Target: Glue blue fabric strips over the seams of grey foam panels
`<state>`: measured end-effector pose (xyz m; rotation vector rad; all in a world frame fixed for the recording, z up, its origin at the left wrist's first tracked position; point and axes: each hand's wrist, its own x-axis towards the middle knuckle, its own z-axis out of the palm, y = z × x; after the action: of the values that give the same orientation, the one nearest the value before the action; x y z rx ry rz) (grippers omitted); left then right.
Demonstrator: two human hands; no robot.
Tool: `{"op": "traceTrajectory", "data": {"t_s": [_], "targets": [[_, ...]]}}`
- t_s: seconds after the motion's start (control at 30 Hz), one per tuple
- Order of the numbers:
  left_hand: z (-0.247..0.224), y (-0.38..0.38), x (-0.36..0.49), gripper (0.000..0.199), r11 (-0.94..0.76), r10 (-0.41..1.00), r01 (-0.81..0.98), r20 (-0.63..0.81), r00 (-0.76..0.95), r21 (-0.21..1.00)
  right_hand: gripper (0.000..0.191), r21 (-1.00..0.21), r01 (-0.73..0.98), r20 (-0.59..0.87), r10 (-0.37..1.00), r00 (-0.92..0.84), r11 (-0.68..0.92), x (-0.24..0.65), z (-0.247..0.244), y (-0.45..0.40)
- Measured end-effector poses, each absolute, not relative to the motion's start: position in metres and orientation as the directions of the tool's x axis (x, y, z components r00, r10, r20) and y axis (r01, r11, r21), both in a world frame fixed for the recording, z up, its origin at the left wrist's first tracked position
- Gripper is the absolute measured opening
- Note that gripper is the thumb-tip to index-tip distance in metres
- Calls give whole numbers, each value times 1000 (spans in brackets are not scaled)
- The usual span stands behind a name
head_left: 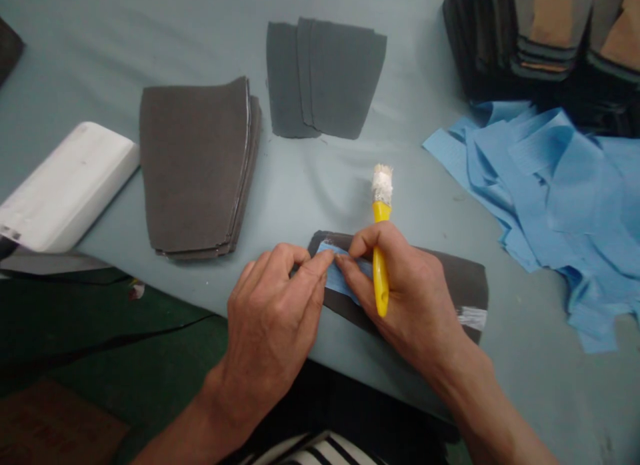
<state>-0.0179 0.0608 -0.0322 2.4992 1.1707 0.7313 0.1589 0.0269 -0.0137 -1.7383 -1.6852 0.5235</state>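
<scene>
A dark brown fabric piece (463,278) lies at the table's near edge, with a white smear at its right end. On its left end is a blue fabric strip (340,282), partly hidden by my fingers. My left hand (277,312) is closed, its thumb and index finger pinched at the strip's upper left edge. My right hand (413,295) holds a brush (382,212) with a yellow handle, its white-coated bristles pointing away from me. The thumb and index finger of that hand also touch the blue strip, close beside the left fingertips.
Left of centre sits a stack of brown fabric pieces (195,168), beside a white box-like device (75,182). Grey pieces (340,78) lie farther back. Blue strips (555,178) are heaped at right, below dark stacks (480,45). A cardboard piece (60,425) lies below the table.
</scene>
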Motion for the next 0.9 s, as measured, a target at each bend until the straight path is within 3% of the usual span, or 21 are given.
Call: {"op": "traceTrajectory", "data": {"t_s": [0.43, 0.67, 0.9], "targets": [[-35, 61, -18, 24, -630, 777, 646, 330, 536, 432, 16, -678, 734, 138, 986, 93, 26, 157, -12, 27], [-38, 63, -21, 25, -661, 750, 638, 348, 562, 394, 14, -550, 835, 94, 995, 40, 18, 170, 17, 9], [-45, 67, -25, 28, -691, 722, 616, 379, 578, 377, 12, -530, 841, 52, 986, 160, -109, 211, 31, -26]]}}
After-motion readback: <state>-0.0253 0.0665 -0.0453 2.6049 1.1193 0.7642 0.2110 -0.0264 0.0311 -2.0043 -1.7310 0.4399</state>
